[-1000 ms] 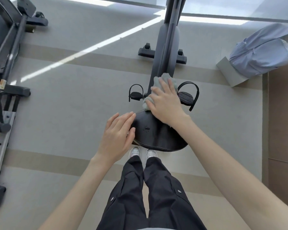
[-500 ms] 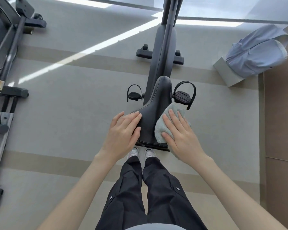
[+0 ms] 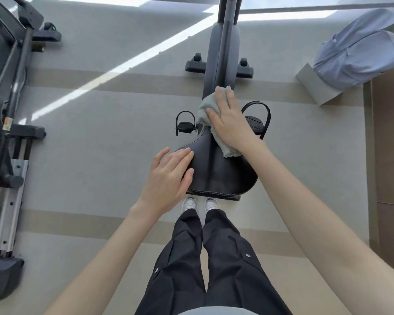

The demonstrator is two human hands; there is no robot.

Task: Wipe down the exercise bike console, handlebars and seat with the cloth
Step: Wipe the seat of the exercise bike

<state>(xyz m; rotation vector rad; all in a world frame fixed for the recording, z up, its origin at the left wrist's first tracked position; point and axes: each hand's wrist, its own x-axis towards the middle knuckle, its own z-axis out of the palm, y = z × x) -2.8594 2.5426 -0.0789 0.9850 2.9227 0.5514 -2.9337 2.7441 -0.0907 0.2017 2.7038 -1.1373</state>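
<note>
The black bike seat (image 3: pixel 218 173) lies below me, its wide rear end toward my feet. My right hand (image 3: pixel 231 120) presses a pale grey-green cloth (image 3: pixel 208 105) flat onto the seat's narrow nose, fingers straight and pointing away from me. One end of the cloth trails out under my wrist. My left hand (image 3: pixel 168 178) rests with straight fingers on the seat's left edge. The bike's dark frame (image 3: pixel 223 48) runs up and out of the picture; console and handlebars are out of view.
Two black strapped pedals (image 3: pixel 184 126) (image 3: pixel 257 123) flank the seat nose. Another exercise machine (image 3: pixel 7 123) stands along the left edge. At the upper right a light blue bag (image 3: pixel 359 48) lies on a grey block. My shoes (image 3: pixel 200 204) stand just behind the seat on carpet.
My right hand slid the cloth from the seat's right rear side forward to its nose. One second ago it was also at the nose. My left hand stayed on the left edge.
</note>
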